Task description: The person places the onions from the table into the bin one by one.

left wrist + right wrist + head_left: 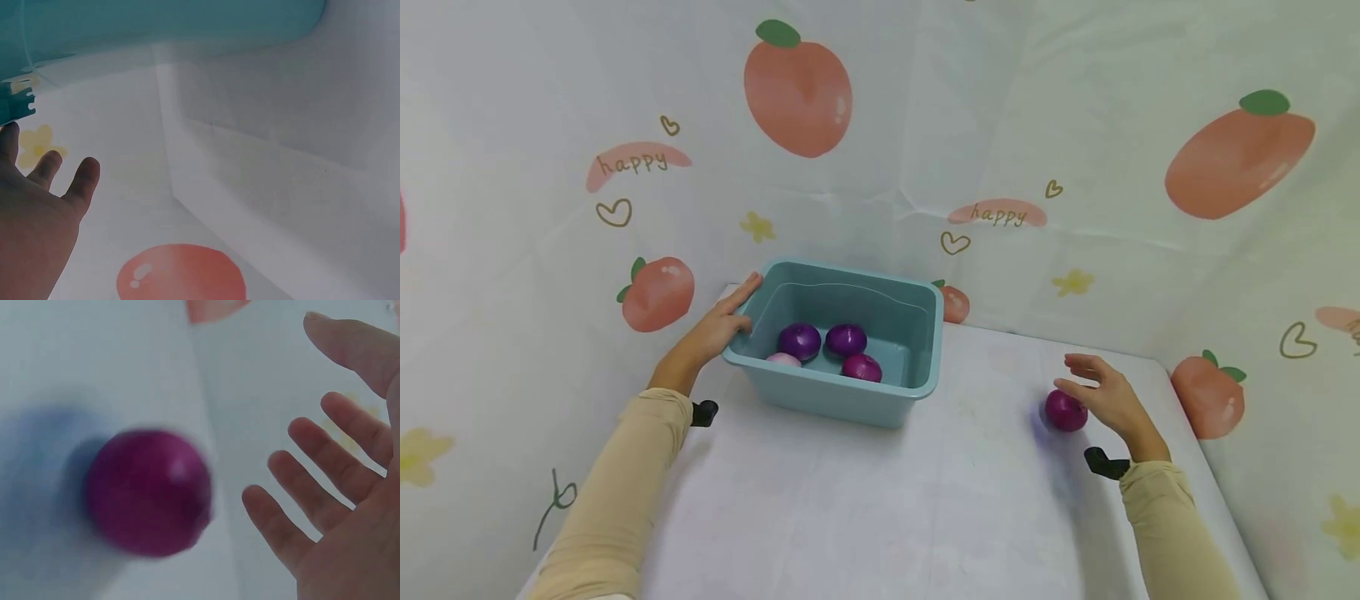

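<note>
A teal plastic basin stands at the back of the table, with several round shiny purple and magenta things like red onions inside, one of them paler pink. My left hand holds the basin's left rim, thumb over the edge. In the left wrist view, its other fingers spread loosely below the rim. On the right of the table lies one more magenta red onion. Just above and beside it my right hand hovers, fingers spread; the right wrist view shows the onion apart from the fingers.
White cloth printed with fruit, hearts and "happy" forms the wall behind and at both sides. The white table stretches in front of the basin. Its right edge runs close to the right forearm.
</note>
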A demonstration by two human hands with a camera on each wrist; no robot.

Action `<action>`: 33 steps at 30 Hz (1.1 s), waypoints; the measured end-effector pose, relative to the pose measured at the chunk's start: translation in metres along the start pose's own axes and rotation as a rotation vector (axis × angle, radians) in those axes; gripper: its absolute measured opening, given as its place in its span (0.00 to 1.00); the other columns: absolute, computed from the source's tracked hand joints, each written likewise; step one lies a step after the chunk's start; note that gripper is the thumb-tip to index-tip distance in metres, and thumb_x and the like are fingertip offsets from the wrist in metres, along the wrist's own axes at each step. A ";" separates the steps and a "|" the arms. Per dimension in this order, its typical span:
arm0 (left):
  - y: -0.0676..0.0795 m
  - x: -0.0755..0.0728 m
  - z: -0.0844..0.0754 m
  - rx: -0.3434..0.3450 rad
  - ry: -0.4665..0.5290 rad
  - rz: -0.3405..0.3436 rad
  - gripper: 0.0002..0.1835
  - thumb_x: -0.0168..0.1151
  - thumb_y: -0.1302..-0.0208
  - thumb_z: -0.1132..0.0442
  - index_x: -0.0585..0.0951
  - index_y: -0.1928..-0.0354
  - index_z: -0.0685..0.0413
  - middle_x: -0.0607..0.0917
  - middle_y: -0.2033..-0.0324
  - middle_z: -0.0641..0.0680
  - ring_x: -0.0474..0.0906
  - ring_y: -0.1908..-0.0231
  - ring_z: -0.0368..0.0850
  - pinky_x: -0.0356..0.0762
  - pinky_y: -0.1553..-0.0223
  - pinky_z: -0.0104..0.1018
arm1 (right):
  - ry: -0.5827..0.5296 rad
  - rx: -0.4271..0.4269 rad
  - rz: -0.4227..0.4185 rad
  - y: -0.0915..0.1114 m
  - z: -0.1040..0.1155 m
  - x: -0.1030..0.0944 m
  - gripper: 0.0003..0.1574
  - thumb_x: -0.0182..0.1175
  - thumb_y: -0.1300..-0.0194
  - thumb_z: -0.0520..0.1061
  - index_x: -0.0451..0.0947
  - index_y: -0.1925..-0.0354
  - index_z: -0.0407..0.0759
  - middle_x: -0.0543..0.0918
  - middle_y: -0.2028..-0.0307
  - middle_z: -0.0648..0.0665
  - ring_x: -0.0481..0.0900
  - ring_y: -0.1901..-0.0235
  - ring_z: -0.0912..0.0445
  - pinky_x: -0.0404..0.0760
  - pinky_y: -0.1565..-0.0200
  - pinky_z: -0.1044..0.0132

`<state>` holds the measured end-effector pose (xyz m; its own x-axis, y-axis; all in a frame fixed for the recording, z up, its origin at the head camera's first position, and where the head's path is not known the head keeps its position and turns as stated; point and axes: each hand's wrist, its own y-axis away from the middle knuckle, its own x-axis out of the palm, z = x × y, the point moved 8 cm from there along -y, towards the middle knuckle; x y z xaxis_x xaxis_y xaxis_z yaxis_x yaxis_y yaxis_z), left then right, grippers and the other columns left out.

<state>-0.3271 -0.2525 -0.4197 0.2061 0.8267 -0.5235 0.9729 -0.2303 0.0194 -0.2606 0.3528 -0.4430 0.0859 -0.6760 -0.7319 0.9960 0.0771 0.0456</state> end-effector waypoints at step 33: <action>0.000 0.000 0.003 -0.007 0.025 -0.008 0.49 0.47 0.42 0.74 0.47 0.18 0.40 0.39 0.17 0.46 0.29 0.18 0.62 0.36 0.25 0.75 | -0.116 0.222 0.070 0.013 -0.067 0.040 0.56 0.64 0.32 0.61 0.51 0.21 0.36 0.59 0.26 0.24 0.61 0.29 0.28 0.65 0.32 0.31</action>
<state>-0.3277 -0.2541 -0.4223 0.2008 0.8410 -0.5025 0.9753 -0.2200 0.0214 -0.2460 0.3758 -0.5173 0.1448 -0.7552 -0.6393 0.9677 -0.0268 0.2508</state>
